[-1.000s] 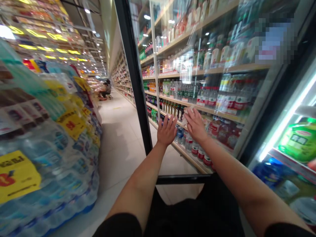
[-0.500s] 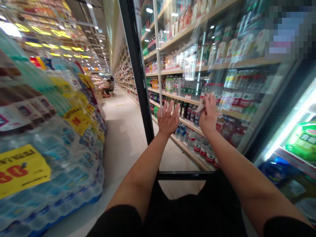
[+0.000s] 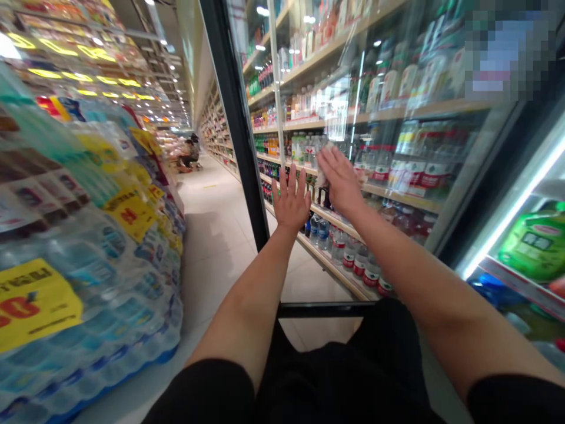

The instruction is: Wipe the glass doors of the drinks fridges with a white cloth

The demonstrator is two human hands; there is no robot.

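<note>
A glass cooler door point(image 3: 241, 126) with a black frame stands in front of me, swung out. My left hand point(image 3: 291, 202) lies on its pane with the fingers spread, holding nothing. Up and to the right of it, my right hand point(image 3: 345, 184) presses a pale, crumpled cloth point(image 3: 322, 168) against the glass. Most of the cloth is hidden beneath the fingers and palm. Through the pane, shelves of bottles show behind both hands.
Shrink-wrapped bottle packs point(image 3: 115, 294) with yellow price signs point(image 3: 39, 303) are stacked along the left. At right, a lit cooler shelf point(image 3: 525, 285) carries a green bottle point(image 3: 536, 241). A tiled aisle point(image 3: 216, 218) runs back to a crouching person point(image 3: 190, 154).
My right hand has slid left and slightly up across the glass with the cloth, nearer my left hand. The left hand stays spread on the pane, and the view has shifted slightly.
</note>
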